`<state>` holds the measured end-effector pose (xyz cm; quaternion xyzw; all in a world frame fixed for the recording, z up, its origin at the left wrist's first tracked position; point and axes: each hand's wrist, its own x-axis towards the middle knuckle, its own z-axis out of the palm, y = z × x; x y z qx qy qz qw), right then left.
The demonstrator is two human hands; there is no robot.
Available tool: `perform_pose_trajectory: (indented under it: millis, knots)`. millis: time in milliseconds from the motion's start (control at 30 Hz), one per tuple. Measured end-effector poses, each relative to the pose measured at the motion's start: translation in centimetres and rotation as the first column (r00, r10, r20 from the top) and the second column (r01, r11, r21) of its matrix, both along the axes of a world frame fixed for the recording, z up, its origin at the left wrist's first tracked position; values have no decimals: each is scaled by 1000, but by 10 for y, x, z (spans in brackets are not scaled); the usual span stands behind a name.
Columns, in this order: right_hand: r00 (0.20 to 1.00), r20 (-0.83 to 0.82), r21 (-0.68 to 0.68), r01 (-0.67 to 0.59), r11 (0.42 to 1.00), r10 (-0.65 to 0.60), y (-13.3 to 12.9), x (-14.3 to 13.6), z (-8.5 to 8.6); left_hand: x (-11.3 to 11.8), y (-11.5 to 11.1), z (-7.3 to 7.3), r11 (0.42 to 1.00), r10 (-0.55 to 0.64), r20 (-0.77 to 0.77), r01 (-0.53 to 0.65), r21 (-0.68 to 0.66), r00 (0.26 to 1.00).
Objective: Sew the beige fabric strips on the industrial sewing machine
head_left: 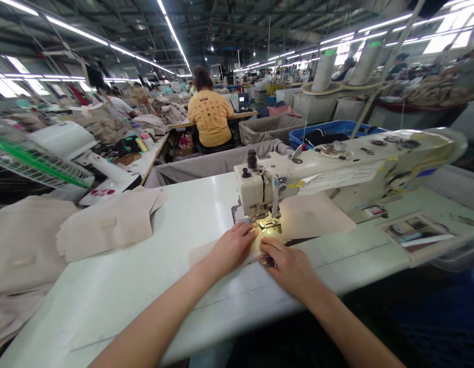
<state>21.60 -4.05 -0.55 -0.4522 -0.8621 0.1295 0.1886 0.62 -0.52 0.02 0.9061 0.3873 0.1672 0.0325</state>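
A beige fabric piece (200,251) lies under the lit needle area of a white sewing machine (256,191). My left hand (237,245) is at its edge just left of the presser foot (268,224), fingertips closed together on the cloth. Close in front of the foot, my right hand (292,266) rests its fingers on the same cloth. Tucked under those curled fingers is a small shiny metal tool (266,261), its kind mostly hidden. Another part of beige cloth (313,217) spreads right of the needle, beneath the machine arm.
Stacked beige fabric panels (109,225) lie on the left of the pale green table (145,301). A tray (417,235) with small tools is set into its right side. Thread cones (324,71) stand above a blue basket (340,128). Ahead, a person in a yellow shirt (210,115) sits facing away.
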Motion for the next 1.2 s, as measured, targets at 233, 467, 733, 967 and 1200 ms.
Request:
perform_pose_trajectory:
  millis: [233, 467, 733, 967, 1200]
  knots:
    - [1000, 13, -2, -26, 1000, 26, -5, 6, -1, 14, -28, 16, 997, -5, -36, 3, -77, 999]
    - [996, 70, -18, -45, 999, 46, -8, 10, -3, 15, -50, 10, 998, -56, -55, 56, 0, 997]
    - [998, 56, -29, -33, 999, 35, 23, -1, 9, 5, -11, 12, 999, -28, -41, 27, -23, 999]
    - [998, 52, -53, -19, 998, 22, 28, -4, 14, -3, 13, 15, 999, -37, -40, 38, 11, 998]
    - [999, -40, 10, -3, 1000, 4, 10, 2, -7, -7, 17, 5, 997, -19, 5, 19, 73, 1000]
